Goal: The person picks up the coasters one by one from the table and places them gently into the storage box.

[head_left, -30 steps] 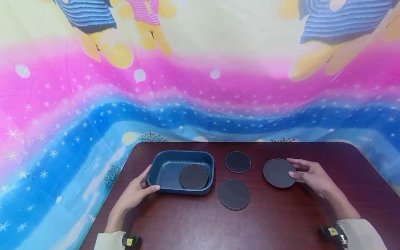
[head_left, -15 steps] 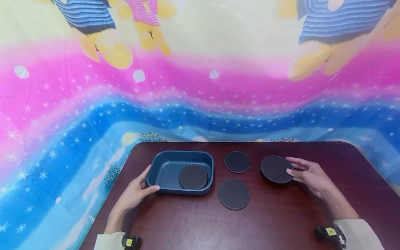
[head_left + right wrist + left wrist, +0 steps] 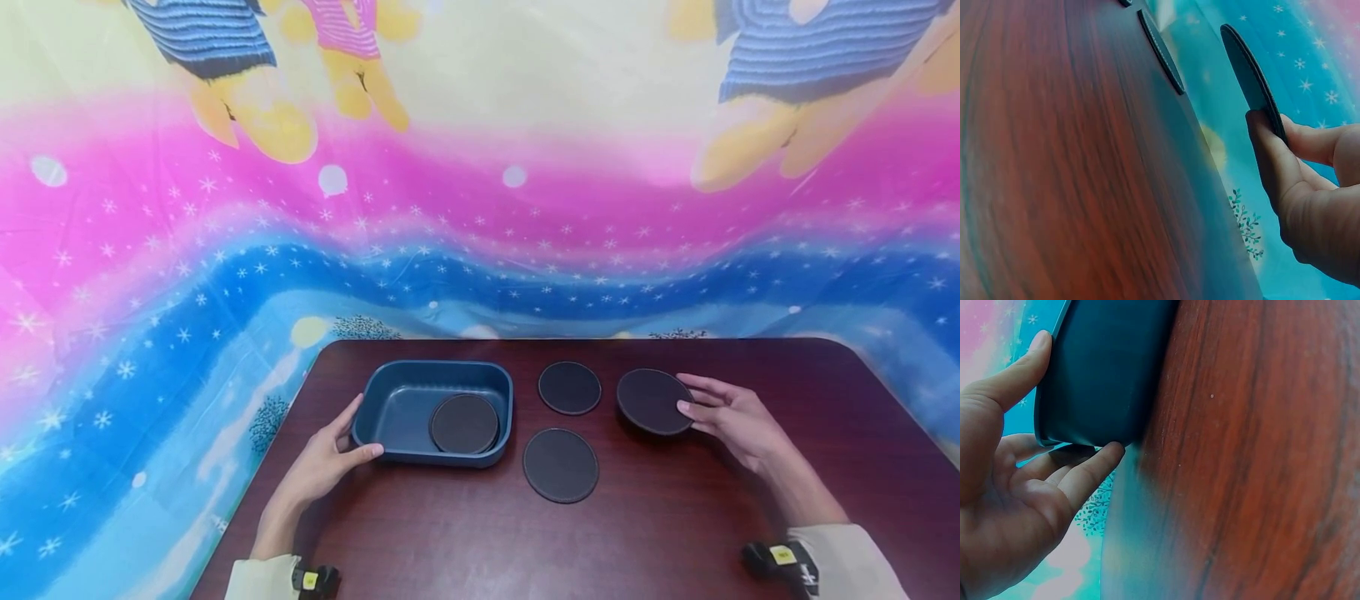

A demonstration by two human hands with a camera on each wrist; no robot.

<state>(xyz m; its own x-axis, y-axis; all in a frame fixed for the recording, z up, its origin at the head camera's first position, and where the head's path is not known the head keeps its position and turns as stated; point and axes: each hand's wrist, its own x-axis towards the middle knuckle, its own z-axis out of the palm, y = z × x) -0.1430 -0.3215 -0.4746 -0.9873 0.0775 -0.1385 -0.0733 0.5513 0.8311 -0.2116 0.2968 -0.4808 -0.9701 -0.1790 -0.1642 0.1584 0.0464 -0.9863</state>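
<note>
A dark blue rectangular container (image 3: 397, 417) stands at the left of the table, with one round dark coaster (image 3: 465, 425) lying in its right part. My left hand (image 3: 318, 467) grips the container's left end, thumb on the near rim; the left wrist view shows my left hand (image 3: 1029, 487) with fingers against the container's wall (image 3: 1104, 375). My right hand (image 3: 742, 421) pinches another coaster (image 3: 654, 402) by its right edge. In the right wrist view that coaster (image 3: 1250, 75) is raised off the table, between the thumb and fingers of my right hand (image 3: 1310, 181).
Two more coasters lie flat on the dark red table (image 3: 450, 533) right of the container, one farther back (image 3: 570, 388) and one nearer (image 3: 561, 466). Behind the table hangs a colourful patterned cloth (image 3: 465, 208).
My right hand has moved left and slightly away from me, with the coaster lifted and its face tilted differently. My left hand and the container have stayed in place.
</note>
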